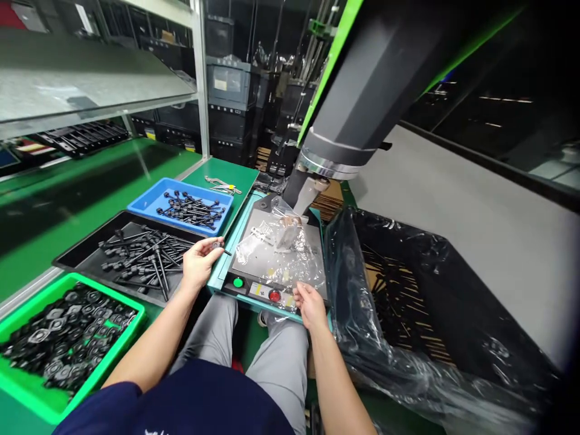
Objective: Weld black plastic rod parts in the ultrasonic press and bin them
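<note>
My left hand (199, 263) is closed in a pinch on a small black part with a round head (217, 244). Its thin dark stem points right, over the left edge of the machine base. My right hand (310, 304) is at the base's front right corner, fingers curled together; what they hold, if anything, is hidden. Clear plastic film (290, 241) lies crumpled over the grey metal plate (254, 257) between my hands. On the front panel are a green button (238, 282) and a red button (274, 295). Above the plate stands the machine's metal tool head (309, 194).
On the left are a blue tray (149, 205) and a black tray (72, 257) with black stemmed parts, plus a green tray (136, 326) of black round pieces. Pliers (222, 185) lie behind. A plastic-lined bin (344, 284) with long dark parts is right. A thick machine column (357, 90) overhangs.
</note>
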{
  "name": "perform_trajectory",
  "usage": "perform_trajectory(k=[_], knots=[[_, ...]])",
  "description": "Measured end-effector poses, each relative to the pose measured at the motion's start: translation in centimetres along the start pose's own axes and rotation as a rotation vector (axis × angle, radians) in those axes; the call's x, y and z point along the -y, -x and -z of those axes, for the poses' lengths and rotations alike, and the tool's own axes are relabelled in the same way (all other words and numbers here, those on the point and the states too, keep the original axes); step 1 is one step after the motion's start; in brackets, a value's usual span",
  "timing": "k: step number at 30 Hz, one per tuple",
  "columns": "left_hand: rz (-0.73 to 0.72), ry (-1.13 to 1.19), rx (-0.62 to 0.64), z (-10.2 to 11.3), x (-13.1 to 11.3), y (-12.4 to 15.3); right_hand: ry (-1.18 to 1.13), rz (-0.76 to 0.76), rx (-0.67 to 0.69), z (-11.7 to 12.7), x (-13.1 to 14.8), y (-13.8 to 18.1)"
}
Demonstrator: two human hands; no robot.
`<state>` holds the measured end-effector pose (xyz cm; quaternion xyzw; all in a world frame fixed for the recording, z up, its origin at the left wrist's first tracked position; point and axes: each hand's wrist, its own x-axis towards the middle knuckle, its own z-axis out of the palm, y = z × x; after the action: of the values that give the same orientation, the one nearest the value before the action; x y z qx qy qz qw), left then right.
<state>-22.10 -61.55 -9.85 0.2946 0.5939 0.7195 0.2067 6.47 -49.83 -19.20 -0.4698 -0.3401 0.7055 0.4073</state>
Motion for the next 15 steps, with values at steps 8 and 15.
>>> perform_trajectory(k=[8,15], knots=[[0.205,0.405,-0.086,2.0,-0.9,-1.8,0.039,0.034,-0.044,0.7,-0.4,-0.4],[0.148,0.341,-0.238,4.8,-1.0,-3.1,0.029,0.029,-0.031,1.4,-0.6,0.2]])
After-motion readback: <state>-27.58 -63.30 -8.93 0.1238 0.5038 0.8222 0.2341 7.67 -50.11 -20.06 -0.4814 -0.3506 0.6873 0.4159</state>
